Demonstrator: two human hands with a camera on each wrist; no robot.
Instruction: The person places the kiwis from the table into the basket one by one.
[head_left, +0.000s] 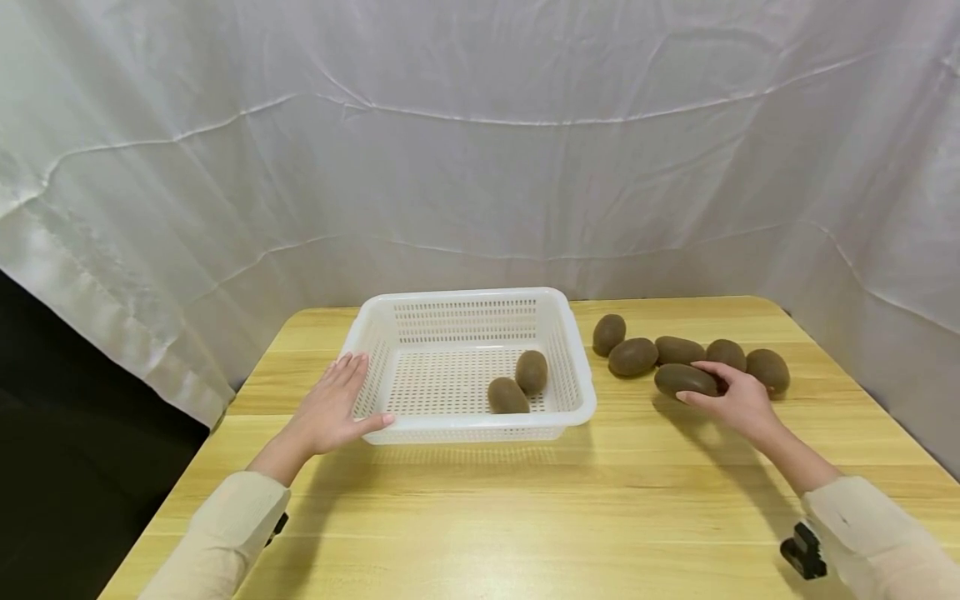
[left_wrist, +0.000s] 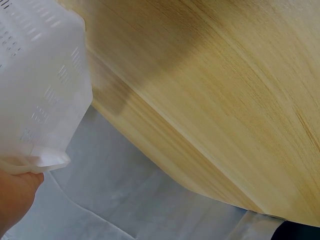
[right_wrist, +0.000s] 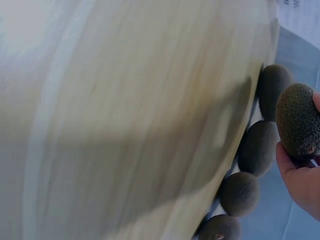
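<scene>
My right hand pinches a brown fuzzy kiwifruit between thumb and fingers, in front of a loose row of others. In the right wrist view the held kiwifruit shows its rough skin. A white perforated plastic basket stands to the left, with two kiwifruits at its right front inside. My left hand rests on the basket's left front corner, fingers straight along the rim and thumb over the front edge. The left wrist view catches only part of that hand at the basket rim.
Several kiwifruits lie on the wooden table to the right of the basket, near the back edge. A pale curtain hangs behind the table and along its sides. A dark area lies beyond the left edge.
</scene>
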